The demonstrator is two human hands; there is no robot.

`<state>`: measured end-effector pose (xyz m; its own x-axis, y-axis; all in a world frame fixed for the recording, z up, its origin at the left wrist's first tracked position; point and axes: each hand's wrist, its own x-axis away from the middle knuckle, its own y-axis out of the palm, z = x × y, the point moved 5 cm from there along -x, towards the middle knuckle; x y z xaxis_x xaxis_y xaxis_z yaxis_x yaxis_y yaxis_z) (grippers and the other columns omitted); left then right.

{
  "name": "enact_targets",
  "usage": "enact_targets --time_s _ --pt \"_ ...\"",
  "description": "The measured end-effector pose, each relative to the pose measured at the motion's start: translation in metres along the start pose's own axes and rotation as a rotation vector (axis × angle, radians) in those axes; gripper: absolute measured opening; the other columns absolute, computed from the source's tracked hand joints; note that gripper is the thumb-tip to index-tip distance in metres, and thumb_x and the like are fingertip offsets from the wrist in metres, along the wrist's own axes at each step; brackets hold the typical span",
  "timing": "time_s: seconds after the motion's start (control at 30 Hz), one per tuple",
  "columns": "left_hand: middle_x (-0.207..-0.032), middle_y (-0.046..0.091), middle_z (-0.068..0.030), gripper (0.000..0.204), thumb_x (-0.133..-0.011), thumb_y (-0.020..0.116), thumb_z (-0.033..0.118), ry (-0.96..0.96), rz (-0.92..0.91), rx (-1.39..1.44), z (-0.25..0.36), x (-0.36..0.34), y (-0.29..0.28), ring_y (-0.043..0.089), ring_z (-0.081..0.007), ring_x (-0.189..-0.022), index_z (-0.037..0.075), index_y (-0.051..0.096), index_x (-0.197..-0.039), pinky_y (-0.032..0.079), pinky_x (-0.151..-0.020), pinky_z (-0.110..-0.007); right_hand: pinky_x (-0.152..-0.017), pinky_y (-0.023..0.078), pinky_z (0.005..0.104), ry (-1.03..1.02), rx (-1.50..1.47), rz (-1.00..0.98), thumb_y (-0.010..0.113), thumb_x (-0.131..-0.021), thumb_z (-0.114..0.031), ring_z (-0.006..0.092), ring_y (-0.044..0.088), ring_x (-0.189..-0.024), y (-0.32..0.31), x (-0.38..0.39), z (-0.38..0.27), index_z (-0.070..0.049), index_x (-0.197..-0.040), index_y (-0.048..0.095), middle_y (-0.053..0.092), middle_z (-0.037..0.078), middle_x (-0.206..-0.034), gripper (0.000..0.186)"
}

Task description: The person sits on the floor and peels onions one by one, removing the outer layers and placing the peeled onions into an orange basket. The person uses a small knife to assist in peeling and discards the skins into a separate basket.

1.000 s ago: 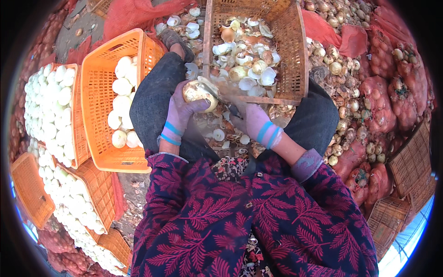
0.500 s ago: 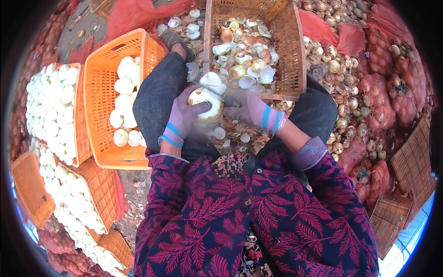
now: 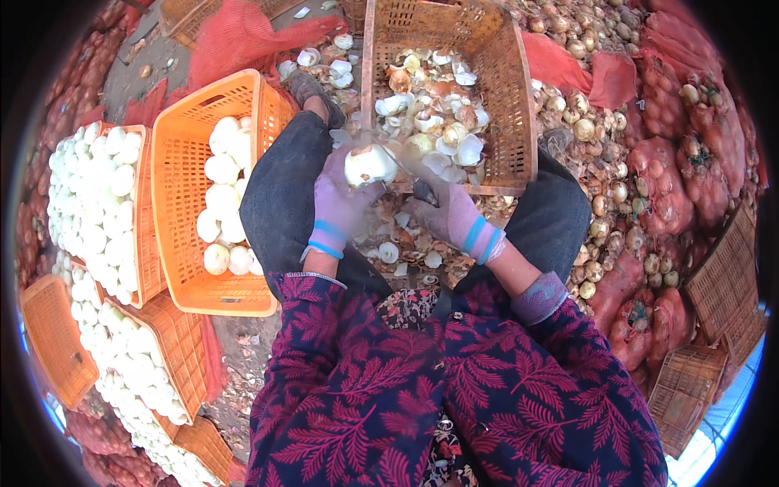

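Observation:
My left hand (image 3: 335, 199), in a pale purple glove with blue bands, is closed round a partly peeled white onion (image 3: 370, 165). Brownish root or skin marks show on the onion's near side. In the matching glove, my right hand (image 3: 448, 213) is closed on a small knife (image 3: 423, 191); its dark handle shows, while the blade is blurred by motion close to the onion. Both hands are between my knees, just short of a crate (image 3: 526, 122) holding loose peels and onion skins (image 3: 442, 122).
At my left stands an orange crate (image 3: 213, 302) with peeled onions (image 3: 222, 169). Farther left are more crates heaped with peeled onions (image 3: 93, 211). Unpeeled onions (image 3: 596, 199) lie at the right, beside red mesh sacks (image 3: 661, 187). Skins litter the ground (image 3: 430, 272).
The onion has been turned in my left hand, and the loose white layer above it is gone from there. My right hand has moved slightly right and down, away from the onion.

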<state>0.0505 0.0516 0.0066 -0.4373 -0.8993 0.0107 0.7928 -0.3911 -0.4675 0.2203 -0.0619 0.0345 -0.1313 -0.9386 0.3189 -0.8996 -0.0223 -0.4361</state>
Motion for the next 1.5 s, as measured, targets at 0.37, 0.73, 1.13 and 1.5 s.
enact_targets --time_s 0.37,0.73,1.13,1.5 --pt "-0.123 0.068 -0.0225 0.071 -0.072 0.088 0.029 -0.149 -0.104 -0.36 0.016 -0.005 0.012 0.067 -0.0397 -0.111 0.002 0.06 -0.132 0.053 -0.098 -0.046 -0.072 0.056 0.052 -0.319 0.676 0.0 0.068 -0.092 -0.02 0.0422 0.071 -0.085 -0.001 -0.025 -0.02 -0.017 -0.166 0.022 0.071 0.028 -0.092 0.086" --pt "-0.115 0.071 -0.0153 0.061 -0.071 0.092 0.018 0.064 0.129 0.048 -0.009 0.017 0.001 0.072 -0.0295 -0.103 0.009 0.065 -0.125 0.058 -0.091 -0.041 -0.073 0.052 0.0309 0.069 0.073 -0.009 0.063 -0.088 -0.009 0.0124 0.059 -0.076 -0.055 -0.045 0.017 -0.009 -0.156 0.047 0.064 0.004 -0.084 0.069" --pt "-0.122 0.062 -0.0236 0.079 -0.068 0.083 0.029 0.249 0.01 -0.504 -0.003 0.017 0.051 0.06 -0.0397 -0.113 -0.006 0.053 -0.132 0.052 -0.089 -0.048 -0.076 0.05 0.03 -0.233 0.308 -0.035 0.069 -0.098 -0.017 0.0138 0.058 -0.083 -0.026 -0.077 -0.033 0.001 -0.128 0.066 0.066 0.005 -0.092 0.035" --pt "-0.115 0.066 -0.0165 0.049 -0.077 0.07 0.019 0.24 0.082 -0.687 0.028 0.032 0.046 0.062 -0.0343 -0.11 -0.002 0.064 -0.121 0.05 -0.089 -0.048 -0.067 0.046 0.0263 -0.284 0.341 0.071 0.069 -0.095 -0.009 0.0088 0.052 -0.072 -0.019 -0.065 -0.015 0.001 -0.114 0.069 0.06 0.0 -0.08 0.021"
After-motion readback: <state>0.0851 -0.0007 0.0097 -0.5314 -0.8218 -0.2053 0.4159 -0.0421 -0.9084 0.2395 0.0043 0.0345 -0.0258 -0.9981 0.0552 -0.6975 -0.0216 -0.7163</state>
